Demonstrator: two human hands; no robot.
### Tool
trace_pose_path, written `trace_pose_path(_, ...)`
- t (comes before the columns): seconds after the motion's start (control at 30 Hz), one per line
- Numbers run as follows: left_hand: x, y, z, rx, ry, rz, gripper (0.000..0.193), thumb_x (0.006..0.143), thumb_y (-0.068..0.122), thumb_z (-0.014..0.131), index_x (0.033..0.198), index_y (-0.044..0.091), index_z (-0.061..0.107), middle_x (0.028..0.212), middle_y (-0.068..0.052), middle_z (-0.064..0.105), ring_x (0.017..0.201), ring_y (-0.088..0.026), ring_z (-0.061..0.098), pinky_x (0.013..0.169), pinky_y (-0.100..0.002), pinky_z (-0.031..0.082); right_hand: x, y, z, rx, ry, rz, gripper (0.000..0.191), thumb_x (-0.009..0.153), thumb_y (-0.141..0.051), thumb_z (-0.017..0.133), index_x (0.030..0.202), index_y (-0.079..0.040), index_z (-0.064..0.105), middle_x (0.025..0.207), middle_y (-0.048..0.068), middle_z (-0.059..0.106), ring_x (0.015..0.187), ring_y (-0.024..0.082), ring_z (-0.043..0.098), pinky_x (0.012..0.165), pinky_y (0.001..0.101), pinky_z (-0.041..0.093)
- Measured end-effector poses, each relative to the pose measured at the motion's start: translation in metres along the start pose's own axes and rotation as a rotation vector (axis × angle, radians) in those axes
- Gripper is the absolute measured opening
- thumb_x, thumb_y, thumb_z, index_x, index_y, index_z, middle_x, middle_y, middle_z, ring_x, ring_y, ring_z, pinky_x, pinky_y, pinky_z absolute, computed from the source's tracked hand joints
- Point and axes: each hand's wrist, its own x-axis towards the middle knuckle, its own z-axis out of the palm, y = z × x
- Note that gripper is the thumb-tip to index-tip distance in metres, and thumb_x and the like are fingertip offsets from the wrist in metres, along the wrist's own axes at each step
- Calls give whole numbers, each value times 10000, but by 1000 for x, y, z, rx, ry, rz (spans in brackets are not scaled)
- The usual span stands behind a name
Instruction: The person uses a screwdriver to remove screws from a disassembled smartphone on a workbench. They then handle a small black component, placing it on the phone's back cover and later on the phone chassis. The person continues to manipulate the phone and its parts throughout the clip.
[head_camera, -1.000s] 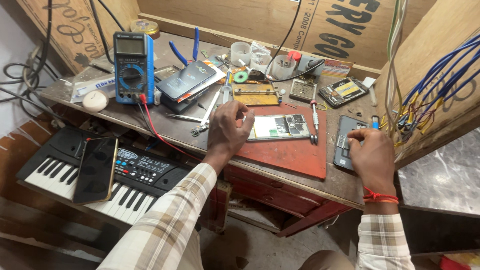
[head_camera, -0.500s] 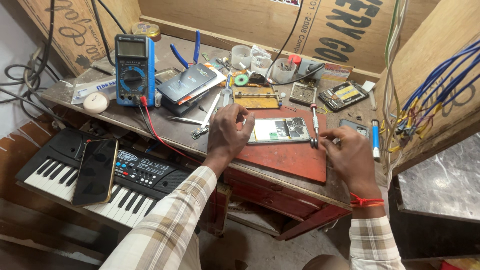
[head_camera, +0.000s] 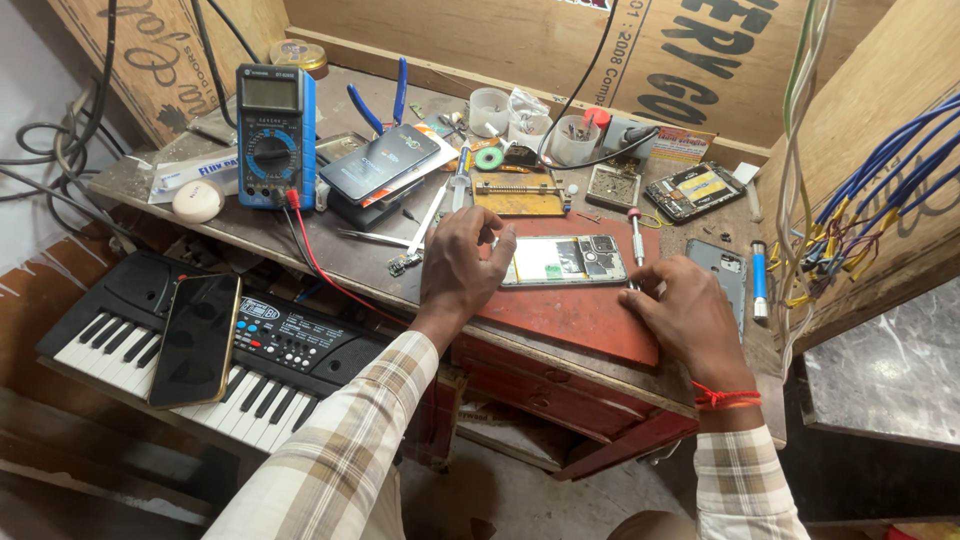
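Observation:
An opened phone (head_camera: 565, 260) with its board showing lies on a red mat (head_camera: 590, 315) on the workbench. My left hand (head_camera: 460, 270) rests on the mat and grips the phone's left end with its fingertips. A slim screwdriver (head_camera: 636, 235) with a red cap lies just right of the phone. My right hand (head_camera: 690, 320) lies on the mat with its fingertips pinched on the screwdriver's near end. A grey phone back cover (head_camera: 722, 272) lies right of that hand.
A blue multimeter (head_camera: 272, 135) with a red lead stands at the back left, beside stacked phones (head_camera: 385, 165) and blue pliers (head_camera: 385, 100). A small keyboard (head_camera: 200, 345) with a phone (head_camera: 197, 340) on it sits below the bench. Blue wires (head_camera: 870, 190) hang at the right.
My right hand has moved left from the grey back cover to the screwdriver beside the opened phone. My left hand has stayed on the phone's left end.

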Motion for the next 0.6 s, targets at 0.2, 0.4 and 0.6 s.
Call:
trace_pose_path(0.2, 1, -1, 1, 7, -4, -12, 200, 923, 288, 690, 842, 109, 653, 749, -47, 675, 754, -221, 650, 822, -438, 466, -4, -4, -5, 42, -37, 13, 307, 777, -266, 814, 1002, -57, 808, 969, 157, 781, 834, 273, 769, 783, 399, 593)
trace_pose_path(0.4, 0, -1, 1, 5, 12, 10, 193, 926, 282, 687, 841, 113, 650, 752, -40, 673, 758, -214, 654, 852, -444, 466, -5, -8, 0, 24, 12, 45, 266, 786, -196, 749, 1002, -50, 803, 918, 179, 777, 804, 289, 765, 784, 398, 595)
trace_pose_path(0.6, 1, -1, 0, 0, 2, -13, 198, 923, 287, 689, 839, 112, 647, 751, -39, 669, 768, -219, 650, 831, -443, 464, -4, -7, 2, -45, 31, -9, 213, 783, -169, 730, 930, -37, 810, 917, 173, 771, 785, 302, 755, 796, 407, 592)
